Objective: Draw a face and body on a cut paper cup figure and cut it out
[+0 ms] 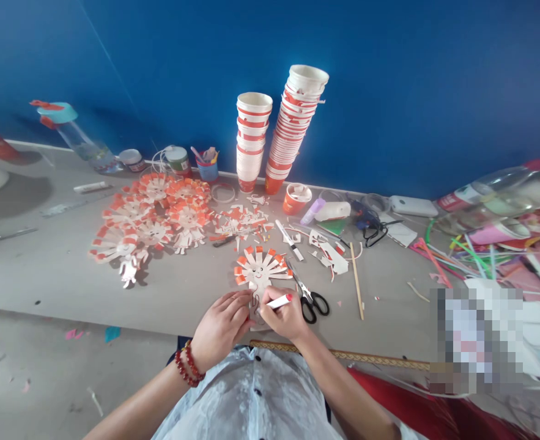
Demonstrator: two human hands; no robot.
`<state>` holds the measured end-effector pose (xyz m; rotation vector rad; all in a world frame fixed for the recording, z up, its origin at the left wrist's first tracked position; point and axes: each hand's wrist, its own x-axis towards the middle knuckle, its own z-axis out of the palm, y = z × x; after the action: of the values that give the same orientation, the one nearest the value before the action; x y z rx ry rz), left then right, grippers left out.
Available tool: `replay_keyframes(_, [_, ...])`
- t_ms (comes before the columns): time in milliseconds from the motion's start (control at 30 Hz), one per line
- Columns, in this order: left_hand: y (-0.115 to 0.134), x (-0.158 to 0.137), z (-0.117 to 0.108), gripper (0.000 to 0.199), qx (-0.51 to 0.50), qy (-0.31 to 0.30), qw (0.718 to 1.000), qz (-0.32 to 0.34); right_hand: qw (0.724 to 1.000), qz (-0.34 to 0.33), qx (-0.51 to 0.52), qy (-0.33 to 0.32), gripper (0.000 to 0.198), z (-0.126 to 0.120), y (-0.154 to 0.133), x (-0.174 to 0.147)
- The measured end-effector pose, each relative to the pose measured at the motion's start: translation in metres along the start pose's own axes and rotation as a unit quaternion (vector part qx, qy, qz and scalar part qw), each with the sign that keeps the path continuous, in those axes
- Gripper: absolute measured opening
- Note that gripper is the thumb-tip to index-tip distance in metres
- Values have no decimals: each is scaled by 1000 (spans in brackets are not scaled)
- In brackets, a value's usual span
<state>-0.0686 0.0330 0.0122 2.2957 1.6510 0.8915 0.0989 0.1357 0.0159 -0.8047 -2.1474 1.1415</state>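
My right hand (285, 315) pinches a white marker with a red end (279, 301), held slanting over a paper-cup lion cutout (258, 275). The cutout has a drawn smiling face, a fan of strips with orange curled tips, and dark drawn lines on the body. My left hand (226, 321) holds the cutout's lower left edge at the table, fingers bent together; part of the body is hidden under both hands. Just right of the cutout lie scissors with black handles (313, 304). A second white marker (289, 240) rests beyond it.
Finished-looking cutouts (155, 214) are heaped at left, beside paper scraps (244, 221). Two tall cup stacks (254, 140) stand against the blue wall. To the right are a wooden stick (356, 281), black-handled scissors (375, 232), a white bottle (334, 211) and piled craft scraps (503, 256).
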Motion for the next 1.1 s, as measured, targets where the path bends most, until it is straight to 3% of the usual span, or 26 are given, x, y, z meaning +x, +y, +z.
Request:
replay_keyframes(333, [0, -1, 1, 14, 3, -2, 1000, 2, 998, 24, 55, 6, 17, 1, 0, -1])
replay_keyframes(567, [-1, -1, 1, 13, -5, -3, 1000, 1, 969, 96, 165, 160, 20, -7, 10, -1])
replay_keyframes(700, [1, -1, -3, 13, -7, 2, 1000, 1, 968, 124, 184, 117, 14, -13, 13, 4])
replay_keyframes(800, [6, 1, -4, 15, -13, 9, 1000, -4, 972, 116, 182, 92, 10, -15, 13, 6])
replay_keyframes(967, [12, 8, 1, 13, -15, 5, 1000, -1, 979, 83, 121, 143, 15, -11, 18, 5])
replay_keyframes(1100, [11, 10, 6, 12, -4, 7, 1000, -10, 986, 69, 63, 136, 15, -8, 20, 4])
